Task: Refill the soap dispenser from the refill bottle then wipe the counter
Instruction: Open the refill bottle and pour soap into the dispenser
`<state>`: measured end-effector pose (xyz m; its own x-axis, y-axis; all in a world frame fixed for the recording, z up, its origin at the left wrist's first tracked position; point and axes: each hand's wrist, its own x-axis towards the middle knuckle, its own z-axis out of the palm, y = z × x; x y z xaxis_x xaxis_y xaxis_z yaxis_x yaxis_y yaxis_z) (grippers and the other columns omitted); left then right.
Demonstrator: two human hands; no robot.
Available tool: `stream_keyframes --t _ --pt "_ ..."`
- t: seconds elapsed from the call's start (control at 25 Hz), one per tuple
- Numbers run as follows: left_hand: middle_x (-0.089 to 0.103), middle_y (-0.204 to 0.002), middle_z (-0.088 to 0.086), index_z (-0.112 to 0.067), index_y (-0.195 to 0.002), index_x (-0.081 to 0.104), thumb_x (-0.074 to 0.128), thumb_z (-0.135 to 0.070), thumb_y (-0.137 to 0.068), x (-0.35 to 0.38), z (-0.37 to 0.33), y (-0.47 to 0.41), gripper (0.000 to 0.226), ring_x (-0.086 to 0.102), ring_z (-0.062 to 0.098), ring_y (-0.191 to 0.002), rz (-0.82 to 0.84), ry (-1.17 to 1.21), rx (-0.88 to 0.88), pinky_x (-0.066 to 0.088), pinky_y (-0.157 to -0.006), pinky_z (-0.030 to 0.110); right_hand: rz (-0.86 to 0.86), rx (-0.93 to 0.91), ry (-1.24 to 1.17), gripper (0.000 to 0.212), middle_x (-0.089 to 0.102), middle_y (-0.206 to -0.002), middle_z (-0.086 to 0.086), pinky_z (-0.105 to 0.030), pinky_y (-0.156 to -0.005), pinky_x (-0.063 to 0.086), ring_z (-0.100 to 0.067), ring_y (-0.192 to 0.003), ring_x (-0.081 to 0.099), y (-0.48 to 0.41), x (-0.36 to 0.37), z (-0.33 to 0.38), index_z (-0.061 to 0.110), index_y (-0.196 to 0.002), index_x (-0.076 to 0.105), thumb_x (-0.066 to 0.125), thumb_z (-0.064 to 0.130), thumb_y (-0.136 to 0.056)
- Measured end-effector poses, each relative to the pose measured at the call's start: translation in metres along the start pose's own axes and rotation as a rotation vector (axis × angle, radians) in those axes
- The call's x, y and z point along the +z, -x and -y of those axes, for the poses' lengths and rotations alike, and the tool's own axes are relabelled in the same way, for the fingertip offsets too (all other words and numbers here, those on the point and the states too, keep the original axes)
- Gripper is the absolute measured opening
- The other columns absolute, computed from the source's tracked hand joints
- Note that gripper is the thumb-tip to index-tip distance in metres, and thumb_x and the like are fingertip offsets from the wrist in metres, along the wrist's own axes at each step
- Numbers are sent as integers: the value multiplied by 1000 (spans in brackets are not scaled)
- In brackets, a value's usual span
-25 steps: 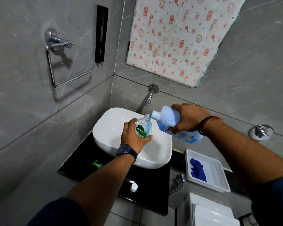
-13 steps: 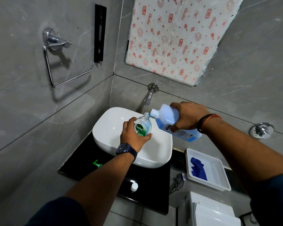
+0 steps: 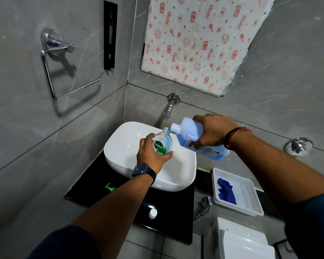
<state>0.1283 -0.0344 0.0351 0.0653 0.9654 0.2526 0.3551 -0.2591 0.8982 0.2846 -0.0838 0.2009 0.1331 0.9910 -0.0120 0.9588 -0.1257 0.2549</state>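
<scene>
My left hand [image 3: 151, 154] grips a clear soap dispenser bottle [image 3: 163, 142] with a green label, held upright over the white basin [image 3: 123, 146]. Its pump is off and its neck is uncovered. My right hand [image 3: 212, 130] holds the blue refill bottle [image 3: 193, 137] tilted down to the left, its uncapped mouth touching the dispenser's neck. Blue liquid shows inside both bottles. The green pump head [image 3: 109, 187] lies on the black counter [image 3: 94, 186] left of my forearm. A white cap [image 3: 153, 213] rests near the counter's front edge.
A wall tap [image 3: 169, 109] juts out just above the two bottles. A white tray [image 3: 251, 200] holding a blue cloth [image 3: 225, 191] sits to the right of the basin. A chrome towel ring [image 3: 64, 71] hangs on the left wall. A white cistern [image 3: 241, 240] is at lower right.
The refill bottle has tipped slightly further, its mouth staying at the dispenser's neck. Both hands keep their grip and stay nearly in place.
</scene>
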Motion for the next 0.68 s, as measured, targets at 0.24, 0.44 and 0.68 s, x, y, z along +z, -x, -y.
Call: stream_keyframes --t 0.24,0.44,0.68 --pt "52 -111 3 -23 -117 46 87 -42 -47 2 1 0 84 54 23 -97 5 -5 -8 46 -78 28 1 0 1 77 62 -102 -2 -30 -66 45 -21 -86 57 -3 4 -2 31 -124 44 72 57 -57" --pt "52 -113 4 -22 -119 46 87 -42 -47 2 2 -1 85 54 24 -99 9 -10 -10 48 -80 30 3 -2 -2 76 62 -101 -1 -32 -68 48 -21 -86 57 -3 4 -1 31 -122 45 72 58 -56" --pt "52 -111 5 -21 -117 47 88 -40 -48 2 2 0 83 54 25 -98 1 -8 -3 49 -79 32 11 -8 -1 78 61 -102 -1 -31 -66 45 -20 -86 56 -4 4 -1 30 -124 44 73 57 -57"
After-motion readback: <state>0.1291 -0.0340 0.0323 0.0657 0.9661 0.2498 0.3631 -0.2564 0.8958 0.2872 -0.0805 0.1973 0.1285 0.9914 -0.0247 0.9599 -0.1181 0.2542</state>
